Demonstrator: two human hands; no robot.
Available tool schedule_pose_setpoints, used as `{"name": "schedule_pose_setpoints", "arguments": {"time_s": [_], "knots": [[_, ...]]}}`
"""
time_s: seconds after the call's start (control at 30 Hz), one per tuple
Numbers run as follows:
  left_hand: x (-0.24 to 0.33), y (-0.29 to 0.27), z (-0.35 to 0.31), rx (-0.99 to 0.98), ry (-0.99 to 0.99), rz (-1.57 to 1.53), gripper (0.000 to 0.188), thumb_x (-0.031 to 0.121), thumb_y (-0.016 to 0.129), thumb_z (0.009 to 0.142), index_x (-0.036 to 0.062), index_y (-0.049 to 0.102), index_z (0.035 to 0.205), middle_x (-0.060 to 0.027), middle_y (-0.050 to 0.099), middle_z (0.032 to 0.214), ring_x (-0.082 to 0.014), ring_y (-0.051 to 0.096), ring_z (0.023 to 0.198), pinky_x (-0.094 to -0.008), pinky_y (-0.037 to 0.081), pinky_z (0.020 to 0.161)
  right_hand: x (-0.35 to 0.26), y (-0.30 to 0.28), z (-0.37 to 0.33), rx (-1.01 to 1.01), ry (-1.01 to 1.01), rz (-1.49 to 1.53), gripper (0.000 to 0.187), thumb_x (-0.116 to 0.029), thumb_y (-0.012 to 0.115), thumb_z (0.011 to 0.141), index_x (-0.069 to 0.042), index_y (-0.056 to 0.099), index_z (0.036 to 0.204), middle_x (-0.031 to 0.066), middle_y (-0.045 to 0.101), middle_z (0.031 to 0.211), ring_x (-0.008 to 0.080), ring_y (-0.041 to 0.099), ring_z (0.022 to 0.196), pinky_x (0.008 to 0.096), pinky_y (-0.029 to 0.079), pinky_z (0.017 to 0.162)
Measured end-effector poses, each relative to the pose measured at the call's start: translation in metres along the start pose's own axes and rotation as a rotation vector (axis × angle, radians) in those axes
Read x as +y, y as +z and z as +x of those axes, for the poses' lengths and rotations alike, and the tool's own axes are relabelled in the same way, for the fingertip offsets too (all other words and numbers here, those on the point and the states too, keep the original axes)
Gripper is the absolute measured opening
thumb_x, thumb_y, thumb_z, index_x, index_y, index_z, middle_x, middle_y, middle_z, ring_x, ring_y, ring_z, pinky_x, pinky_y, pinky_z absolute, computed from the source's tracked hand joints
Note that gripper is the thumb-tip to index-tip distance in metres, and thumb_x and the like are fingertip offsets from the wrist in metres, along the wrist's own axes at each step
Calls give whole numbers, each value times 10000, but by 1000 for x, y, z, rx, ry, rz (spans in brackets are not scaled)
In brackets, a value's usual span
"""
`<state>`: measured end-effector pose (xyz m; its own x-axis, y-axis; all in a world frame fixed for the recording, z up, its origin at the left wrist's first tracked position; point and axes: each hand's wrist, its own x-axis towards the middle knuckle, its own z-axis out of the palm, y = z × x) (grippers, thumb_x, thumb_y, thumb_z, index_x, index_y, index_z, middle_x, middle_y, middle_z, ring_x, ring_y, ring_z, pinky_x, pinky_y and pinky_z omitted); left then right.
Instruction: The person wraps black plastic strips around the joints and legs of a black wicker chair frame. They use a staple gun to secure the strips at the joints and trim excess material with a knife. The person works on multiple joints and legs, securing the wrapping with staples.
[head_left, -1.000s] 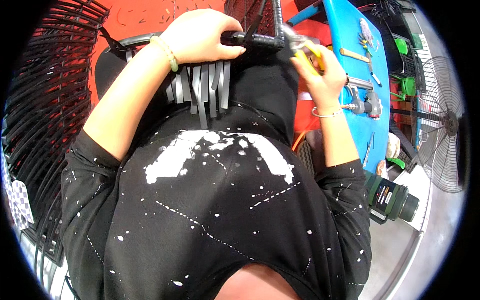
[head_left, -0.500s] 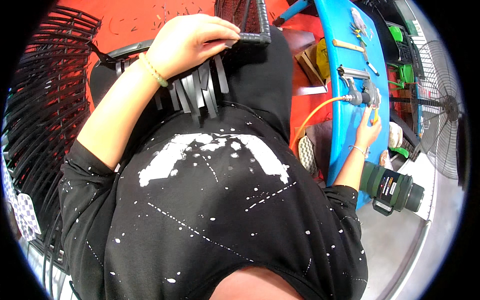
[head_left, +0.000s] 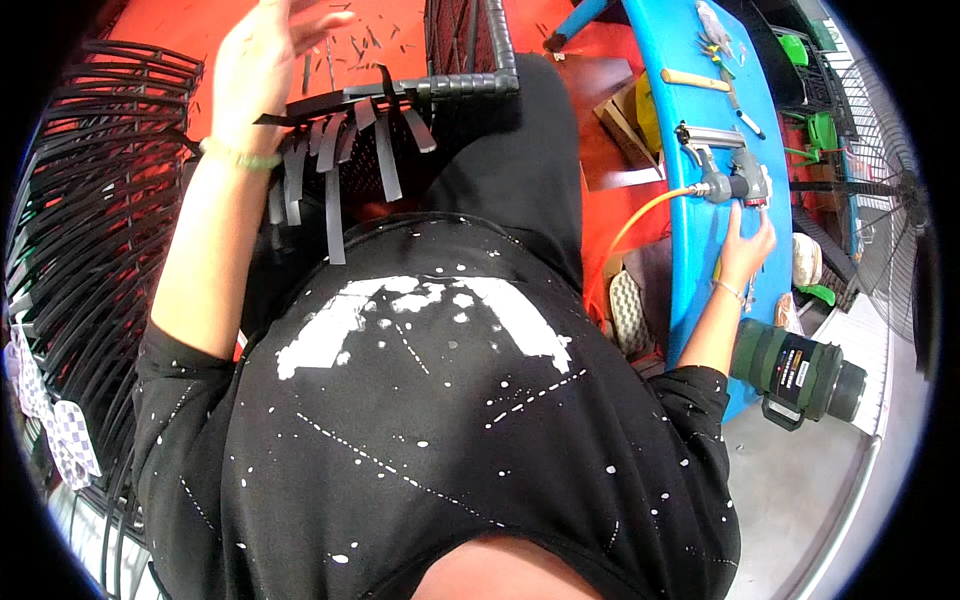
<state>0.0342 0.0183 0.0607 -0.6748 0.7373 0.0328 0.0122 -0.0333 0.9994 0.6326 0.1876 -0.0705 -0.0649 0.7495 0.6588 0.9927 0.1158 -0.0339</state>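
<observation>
A black woven rattan frame lies across my lap, its wrapped corner toward the middle. Several flat dark strips hang loose from its near edge. Up and left of that edge is my left hand, open with fingers spread and partly cut off by the upper border; nothing shows in it. On the right, my right hand reaches over the blue table with fingers apart. Its fingertips are at the near end of a grey air nail gun with an orange hose; no firm grip shows.
A hammer, a marker and pliers lie on the blue table. Black woven furniture stacks up at left. Offcuts litter the red floor. A green cylinder and large fan stand at right.
My left hand has left the frame's edge and moved up and left, fingers spreading. The frame has shifted slightly left and its strips hang in view. My right hand stays by the nail gun.
</observation>
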Motion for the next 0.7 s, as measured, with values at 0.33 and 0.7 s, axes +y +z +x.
{"name": "schedule_pose_setpoints", "arguments": {"time_s": [0.33, 0.7], "knots": [[-62, -82, -27, -156, 996, 1077, 173, 250, 682, 952, 102, 767, 927, -75, 688, 772, -271, 672, 714, -355, 526, 660, -353, -63, 88, -124, -1161, 620, 699, -362, 869, 680, -171, 640, 1312, 56, 620, 1395, 272, 501, 1378, 474, 301, 1190], [-72, -146, 28, -192, 900, 942, 410, 239, 497, 1049, 53, 666, 726, -88, 656, 677, -180, 653, 623, -316, 491, 567, -459, -62, 128, -440, -1613, 442, 566, -343, 849, 647, -129, 658, 1135, 43, 660, 1229, 263, 573, 1255, 511, 326, 1165]]}}
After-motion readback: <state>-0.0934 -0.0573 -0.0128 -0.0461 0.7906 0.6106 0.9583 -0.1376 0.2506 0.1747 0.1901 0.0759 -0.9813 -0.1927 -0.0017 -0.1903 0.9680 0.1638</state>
